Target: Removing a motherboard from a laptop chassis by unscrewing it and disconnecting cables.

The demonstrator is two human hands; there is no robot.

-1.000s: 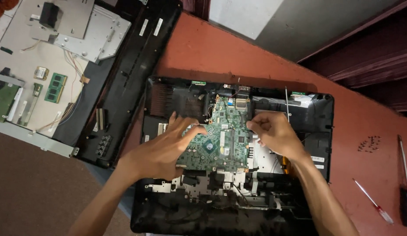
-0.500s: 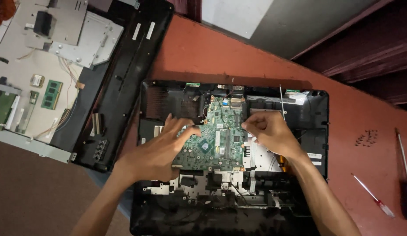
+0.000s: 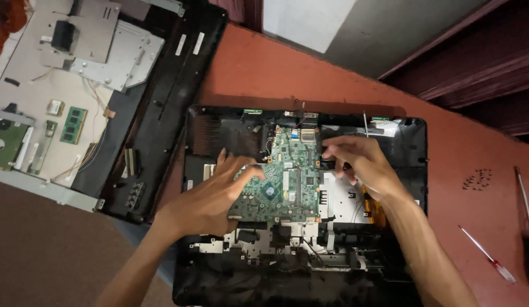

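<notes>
A green circuit board [image 3: 287, 182] lies inside an opened black laptop base [image 3: 219, 131] on a red table. My left hand [image 3: 216, 196] rests on the board's left edge, fingers spread and curled around it. My right hand [image 3: 358, 162] pinches the board's upper right edge, next to a silver metal plate [image 3: 344, 199]. Both hands grip the board. Black brackets and cables [image 3: 276, 244] sit below the board.
A second dismantled device [image 3: 77, 96] with metal shields, a green memory stick [image 3: 73, 125] and a drive [image 3: 6, 142] lies at the left. A pile of small screws [image 3: 478, 178], a red-handled screwdriver [image 3: 487, 254] and another screwdriver [image 3: 526, 216] lie on the right of the table [image 3: 276, 74].
The board and both hands stay in almost the same place. My right hand's fingers have shifted slightly on the board's upper right edge.
</notes>
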